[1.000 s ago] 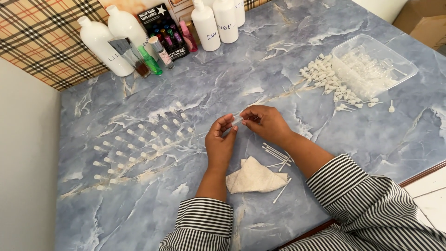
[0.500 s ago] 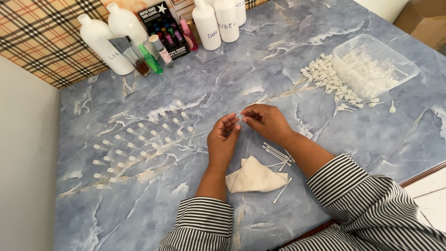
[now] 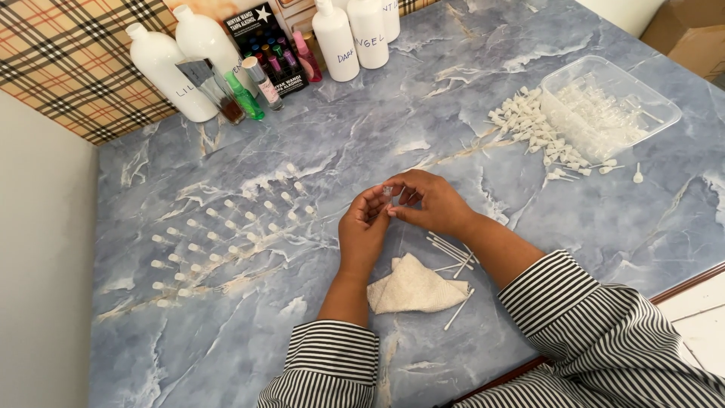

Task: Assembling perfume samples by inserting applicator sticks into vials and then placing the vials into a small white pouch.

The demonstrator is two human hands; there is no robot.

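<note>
Both my hands meet over the middle of the blue marbled table [image 3: 529, 249]. My left hand [image 3: 364, 230] and my right hand [image 3: 430, 202] pinch a small clear vial [image 3: 388, 192] between their fingertips. Just below the hands lie a crumpled white cloth [image 3: 414, 287] and several thin white sticks [image 3: 451, 251]. To the left, several small capped vials [image 3: 226, 234] stand in rows on the table.
A clear plastic tray [image 3: 610, 106] of small vials sits at the far right, with a heap of white caps [image 3: 532, 128] beside it. White bottles [image 3: 162, 72], a black box and small coloured bottles [image 3: 260, 79] line the back edge. A plaid surface borders the back left.
My hands have stayed at the same spot; the fingers have closed in tighter around the small vial, and the long thin piece seen earlier no longer sticks out.
</note>
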